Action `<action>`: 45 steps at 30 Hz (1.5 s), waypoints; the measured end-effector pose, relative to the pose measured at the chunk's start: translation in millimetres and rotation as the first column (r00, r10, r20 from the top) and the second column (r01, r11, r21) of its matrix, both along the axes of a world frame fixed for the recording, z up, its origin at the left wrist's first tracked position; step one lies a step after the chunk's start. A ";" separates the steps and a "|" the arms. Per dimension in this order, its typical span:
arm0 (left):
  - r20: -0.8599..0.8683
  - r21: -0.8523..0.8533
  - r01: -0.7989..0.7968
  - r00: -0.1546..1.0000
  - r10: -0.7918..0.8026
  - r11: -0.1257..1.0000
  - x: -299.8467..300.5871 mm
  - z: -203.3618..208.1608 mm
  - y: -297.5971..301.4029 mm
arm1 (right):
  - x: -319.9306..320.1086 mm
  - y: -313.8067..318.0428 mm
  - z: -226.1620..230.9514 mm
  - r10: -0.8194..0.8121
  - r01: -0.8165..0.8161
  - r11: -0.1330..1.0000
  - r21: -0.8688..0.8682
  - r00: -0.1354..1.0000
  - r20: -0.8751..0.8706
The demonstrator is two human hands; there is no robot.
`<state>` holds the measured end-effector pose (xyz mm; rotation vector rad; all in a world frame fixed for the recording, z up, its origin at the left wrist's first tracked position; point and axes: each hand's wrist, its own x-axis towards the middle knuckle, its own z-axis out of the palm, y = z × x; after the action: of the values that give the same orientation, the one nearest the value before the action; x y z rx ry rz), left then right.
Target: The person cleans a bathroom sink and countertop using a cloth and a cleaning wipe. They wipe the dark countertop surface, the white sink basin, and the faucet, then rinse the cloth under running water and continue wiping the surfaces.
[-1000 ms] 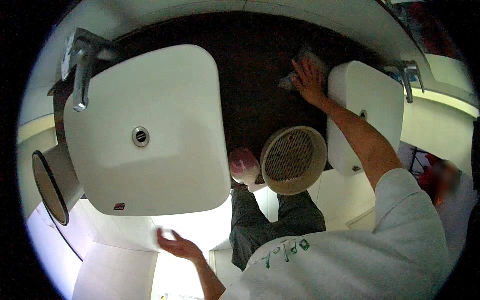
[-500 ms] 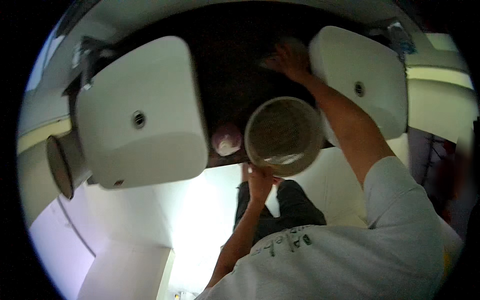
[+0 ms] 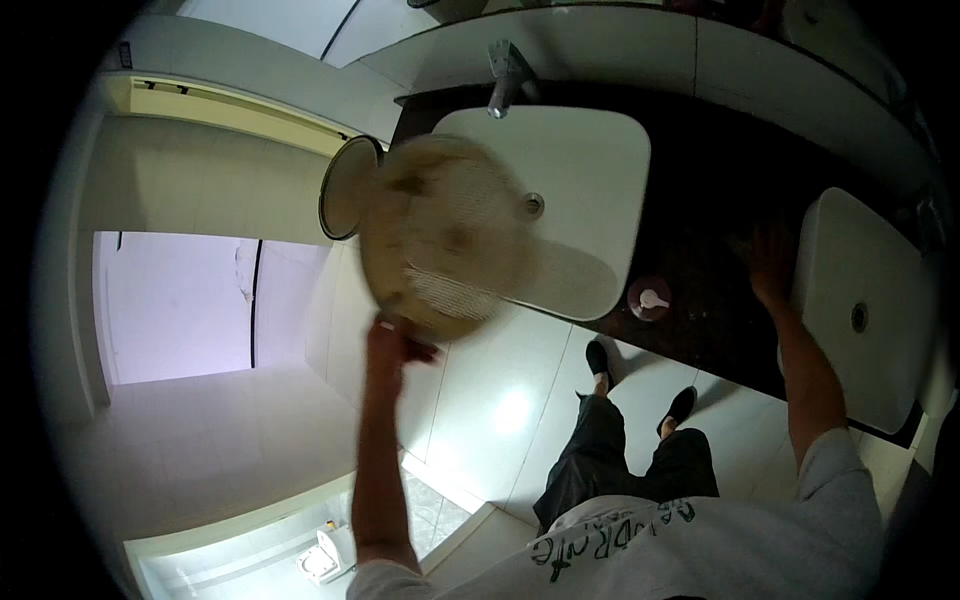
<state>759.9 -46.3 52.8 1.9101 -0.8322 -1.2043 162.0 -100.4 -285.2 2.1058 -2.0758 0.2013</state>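
Already, a round beige basket [image 3: 440, 240] is being held aloft by the left hand [image 3: 392, 340], fingers clamped on its rim, left of the near basin [image 3: 590, 190]. The right hand [image 3: 768, 265] is being pressed flat, empty, on the dark counter [image 3: 720, 180] right of that basin; nowhere is the basket being set down yet.

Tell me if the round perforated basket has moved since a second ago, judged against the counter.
Yes. The basket sat on the dark counter between the two basins; now the left hand holds it lifted in front of the left basin, off the counter.

Basket [image 3: 440, 240] motion-blurred — right sink [image 3: 860, 300] partly cut off.
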 end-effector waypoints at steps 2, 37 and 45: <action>0.151 -0.107 -0.002 0.988 0.019 0.994 56.6 8.9 -28.8 | 6.2 44.0 1.2 -0.123 0.085 0.966 0.243 0.982 0.144; -0.602 -0.186 -0.512 0.734 0.314 0.839 333.2 97.3 -140.4 | 31.4 78.2 9.1 -0.327 0.200 0.939 0.281 0.776 0.539; -0.680 -0.288 0.291 0.609 -0.409 0.912 21.4 160.1 -136.8 | 65.2 144.6 6.2 -0.367 0.303 0.917 0.260 0.382 0.848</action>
<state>781.3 -183.1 212.9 0.9731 -0.8190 -1.9055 227.3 44.2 -279.0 1.6245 -3.0178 1.5023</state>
